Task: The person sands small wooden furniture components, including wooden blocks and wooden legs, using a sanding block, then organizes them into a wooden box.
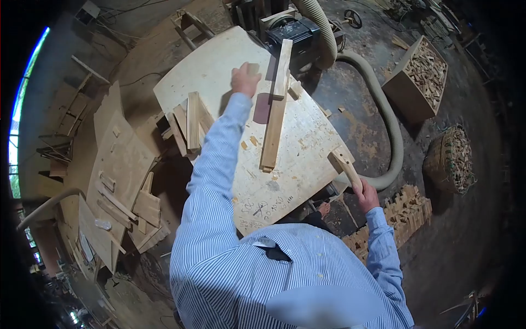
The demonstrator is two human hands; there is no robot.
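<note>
My left hand is over the upper part of the pale work table, its fingers closed round a small wood block. To its right a long wooden fence lies across the table beside a dark reddish plate. At the table's right corner my right hand grips the lower end of a curved wooden piece. The far end of that piece rests at the table's edge.
Stacked boards stand at the table's left edge. A motor and thick hose lie beyond it. A crate of offcuts, a woven basket and stacked blocks are at the right. Another bench stands left.
</note>
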